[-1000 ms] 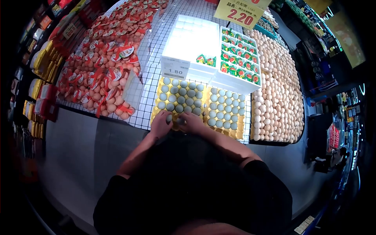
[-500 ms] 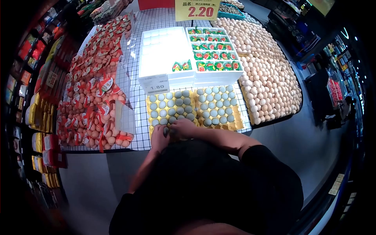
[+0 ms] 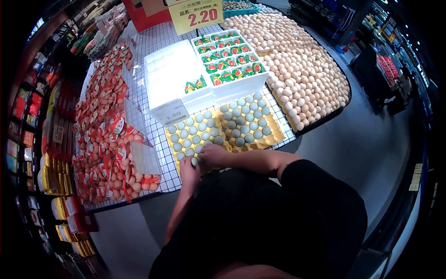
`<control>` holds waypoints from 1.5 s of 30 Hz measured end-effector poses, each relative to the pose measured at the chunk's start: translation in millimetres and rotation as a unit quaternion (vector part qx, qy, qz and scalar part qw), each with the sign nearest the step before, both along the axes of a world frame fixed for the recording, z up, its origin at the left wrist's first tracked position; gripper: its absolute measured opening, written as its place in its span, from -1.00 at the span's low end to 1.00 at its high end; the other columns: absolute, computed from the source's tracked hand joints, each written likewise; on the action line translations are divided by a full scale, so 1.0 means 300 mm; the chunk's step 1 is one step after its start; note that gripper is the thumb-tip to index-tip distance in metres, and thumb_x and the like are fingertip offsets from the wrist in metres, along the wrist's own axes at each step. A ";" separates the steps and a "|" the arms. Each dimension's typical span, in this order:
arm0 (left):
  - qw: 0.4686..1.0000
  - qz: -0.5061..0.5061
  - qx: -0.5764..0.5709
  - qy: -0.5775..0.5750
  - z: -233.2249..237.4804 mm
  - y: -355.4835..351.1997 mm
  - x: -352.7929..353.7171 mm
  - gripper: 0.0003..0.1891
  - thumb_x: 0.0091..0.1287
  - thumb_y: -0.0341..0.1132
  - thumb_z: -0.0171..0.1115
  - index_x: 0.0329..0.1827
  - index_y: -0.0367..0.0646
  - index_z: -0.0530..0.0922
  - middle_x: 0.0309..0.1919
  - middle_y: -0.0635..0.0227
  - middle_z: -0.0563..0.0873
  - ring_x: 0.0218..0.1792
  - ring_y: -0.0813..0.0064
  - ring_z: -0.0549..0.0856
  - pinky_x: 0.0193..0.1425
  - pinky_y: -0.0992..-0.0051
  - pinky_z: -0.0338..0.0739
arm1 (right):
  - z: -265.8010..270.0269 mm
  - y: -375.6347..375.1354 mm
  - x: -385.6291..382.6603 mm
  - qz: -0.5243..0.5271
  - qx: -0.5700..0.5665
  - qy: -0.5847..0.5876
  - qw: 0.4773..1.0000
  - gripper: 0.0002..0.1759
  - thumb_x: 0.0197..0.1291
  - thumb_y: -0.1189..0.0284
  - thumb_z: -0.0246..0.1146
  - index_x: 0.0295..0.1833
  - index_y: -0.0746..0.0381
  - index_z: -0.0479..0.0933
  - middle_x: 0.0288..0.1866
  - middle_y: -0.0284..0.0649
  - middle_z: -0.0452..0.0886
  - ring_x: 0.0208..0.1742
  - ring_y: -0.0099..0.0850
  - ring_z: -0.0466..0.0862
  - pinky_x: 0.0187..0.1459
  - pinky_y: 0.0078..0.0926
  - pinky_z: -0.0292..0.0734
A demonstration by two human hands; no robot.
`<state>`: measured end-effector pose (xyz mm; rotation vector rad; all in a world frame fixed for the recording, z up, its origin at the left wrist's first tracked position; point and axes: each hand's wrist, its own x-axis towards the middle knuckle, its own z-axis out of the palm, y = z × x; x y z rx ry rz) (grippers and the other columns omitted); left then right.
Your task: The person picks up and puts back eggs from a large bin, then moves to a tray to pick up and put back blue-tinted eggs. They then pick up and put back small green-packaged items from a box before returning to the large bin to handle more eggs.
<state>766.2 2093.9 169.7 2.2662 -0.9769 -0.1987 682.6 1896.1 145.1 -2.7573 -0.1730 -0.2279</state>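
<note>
Two yellow egg trays lie side by side at the front of a wire-grid display; the left tray (image 3: 173,151) and the right tray (image 3: 274,134) both hold several pale blue-green eggs. My left hand (image 3: 189,171) is at the near edge of the left tray with a pale egg (image 3: 194,162) at its fingertips. My right hand (image 3: 213,154) rests beside it on the same tray's front rows, fingers curled over eggs there. What lies under the right palm is hidden.
Behind the trays stand white foam boxes (image 3: 172,79) with green-red packets (image 3: 227,63) and a 1.80 price card (image 3: 172,113). A big heap of brown eggs (image 3: 297,69) fills the right; red-labelled egg packs (image 3: 104,139) fill the left. A 2.20 sign (image 3: 196,15) hangs above. Grey floor lies right.
The view has swung, so the display now sits higher and tilted left. Both hands have stayed at the front edge of the left tray, and a pale egg now shows at my left fingertips.
</note>
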 end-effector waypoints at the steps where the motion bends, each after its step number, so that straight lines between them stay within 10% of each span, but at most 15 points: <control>1: 1.000 0.005 0.010 0.001 0.002 -0.002 -0.001 -0.53 0.42 -0.38 0.48 0.40 -0.20 0.68 0.30 -0.05 0.69 0.32 -0.16 0.71 0.44 0.06 0.65 | -0.001 0.004 -0.006 -0.011 0.002 0.000 1.000 -0.67 0.21 0.24 0.51 0.06 0.07 0.77 0.04 -0.22 0.77 0.04 -0.12 0.81 0.15 -0.09 0.70; 14: 0.997 0.018 -0.028 -0.063 0.018 -0.010 -0.112 -0.42 0.31 -0.42 0.54 0.42 -0.27 0.63 0.32 -0.04 0.68 0.37 -0.16 0.66 0.52 0.01 0.55 | 0.148 -0.153 -0.598 -0.272 0.318 0.074 0.905 -0.59 0.41 0.22 0.48 0.27 0.18 0.76 0.18 -0.06 0.80 0.21 -0.02 0.82 0.26 -0.07 0.75; 18: 0.993 -0.003 -0.069 -0.097 0.050 -0.092 -0.219 -0.47 0.34 -0.40 0.52 0.39 -0.24 0.64 0.36 -0.05 0.65 0.42 -0.18 0.62 0.58 0.00 0.50 | 0.005 -0.213 -0.926 -0.318 0.253 0.060 0.912 -0.58 0.44 0.19 0.45 0.28 0.16 0.76 0.11 -0.07 0.80 0.21 -0.02 0.83 0.23 -0.06 0.75; 26: 0.976 -0.170 -0.111 -0.079 0.087 -0.508 -0.649 -0.50 0.34 -0.38 0.51 0.36 -0.17 0.68 0.34 0.00 0.66 0.41 -0.16 0.61 0.57 -0.04 0.48 | -0.547 -0.207 -1.812 -0.304 0.336 0.472 0.756 -0.29 0.37 0.01 0.54 0.53 0.13 0.72 0.45 -0.06 0.83 0.38 -0.14 0.83 0.44 -0.10 0.67; 29: 0.967 -0.219 -0.116 -0.058 0.105 -0.684 -0.898 -0.57 0.34 -0.39 0.51 0.28 -0.17 0.72 0.27 0.04 0.72 0.35 -0.12 0.67 0.51 0.01 0.54 | -0.764 -0.115 -2.206 -0.259 0.484 0.376 0.746 -0.34 0.41 -0.01 0.49 0.48 0.13 0.77 0.36 -0.08 0.87 0.32 -0.24 0.83 0.39 -0.12 0.67; 31: 0.959 -0.261 -0.101 -0.038 0.121 -0.791 -1.068 -0.63 0.34 -0.38 0.52 0.20 -0.17 0.74 0.20 0.06 0.77 0.30 -0.07 0.72 0.44 0.06 0.61 | -0.700 -0.074 -2.368 -0.453 0.627 0.279 0.569 -0.38 0.48 -0.05 0.41 0.42 0.13 0.80 0.35 -0.04 0.87 0.28 -0.25 0.82 0.37 -0.09 0.66; 34: 0.947 -0.307 -0.095 -0.010 0.140 -0.933 -1.292 -0.68 0.37 -0.36 0.50 0.16 -0.16 0.75 0.14 0.10 0.81 0.26 -0.04 0.75 0.43 0.07 0.62 | -0.768 -0.083 -2.606 -0.510 0.597 0.325 0.527 -0.36 0.51 -0.11 0.32 0.36 0.16 0.83 0.34 0.00 0.86 0.27 -0.13 0.83 0.38 -0.07 0.66; 39: 0.943 -0.322 -0.071 -0.038 0.189 -1.132 -1.505 -0.70 0.41 -0.34 0.50 0.16 -0.15 0.75 0.14 0.13 0.82 0.23 -0.01 0.77 0.41 0.10 0.65 | -1.183 0.021 -3.125 -0.541 0.423 0.372 0.625 -0.38 0.50 -0.08 0.27 0.29 0.20 0.84 0.38 0.13 0.81 0.43 0.13 0.76 0.50 -0.01 0.62; 42: 0.954 -0.291 -0.056 -0.040 0.222 -1.237 -1.552 -0.69 0.42 -0.32 0.52 0.18 -0.14 0.75 0.14 0.14 0.84 0.25 0.02 0.79 0.43 0.13 0.66 | -1.117 0.018 -3.275 -0.592 0.375 0.433 0.567 -0.36 0.47 -0.06 0.32 0.30 0.27 0.83 0.38 0.15 0.81 0.44 0.12 0.76 0.50 -0.03 0.62; 45: 0.961 -0.264 -0.073 -0.041 0.230 -1.324 -1.552 -0.70 0.42 -0.32 0.51 0.18 -0.14 0.76 0.07 0.17 0.85 0.17 0.05 0.81 0.36 0.16 0.69 | -1.136 0.052 -3.401 -0.697 0.460 0.279 0.474 -0.55 0.46 0.15 0.41 0.01 0.39 0.85 -0.21 -0.02 0.87 -0.28 -0.16 0.81 -0.12 -0.06 0.74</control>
